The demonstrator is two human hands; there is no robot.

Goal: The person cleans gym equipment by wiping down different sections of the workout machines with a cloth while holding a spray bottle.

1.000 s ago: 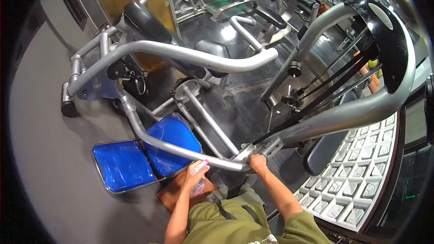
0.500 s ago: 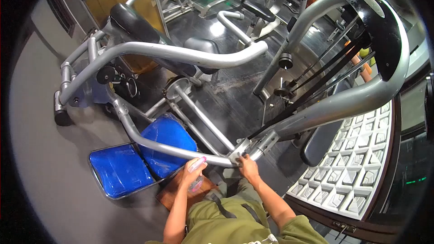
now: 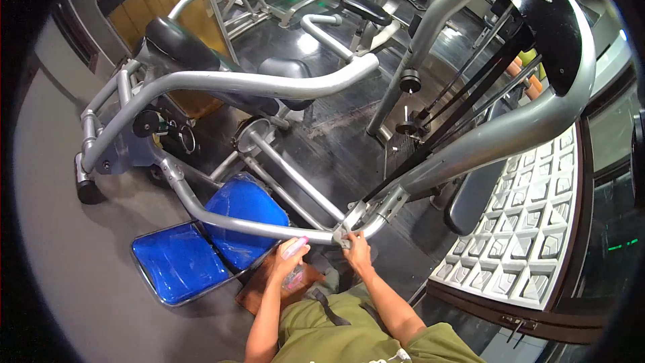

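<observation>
My left hand (image 3: 287,259) is closed around a clear bottle (image 3: 293,279) with a pink top, held just in front of the machine's lower silver tube (image 3: 259,227). My right hand (image 3: 359,254) presses a grey cloth (image 3: 343,236) against the bracketed joint where that tube meets the thick upright frame (image 3: 470,151). Its fingers are bent over the cloth and partly hide it. The bottle's lower part shows below my left hand.
A blue padded chair (image 3: 180,262) stands at the left, beside a brown wooden surface (image 3: 259,289). A long curved bar (image 3: 255,81) crosses ahead. White patterned panel (image 3: 517,228) lies at right; other gym machines fill the back.
The view has shifted slightly, moving the machine left in frame. My right hand has moved a little at the joint, and the grey cloth now shows. My left hand still holds the bottle.
</observation>
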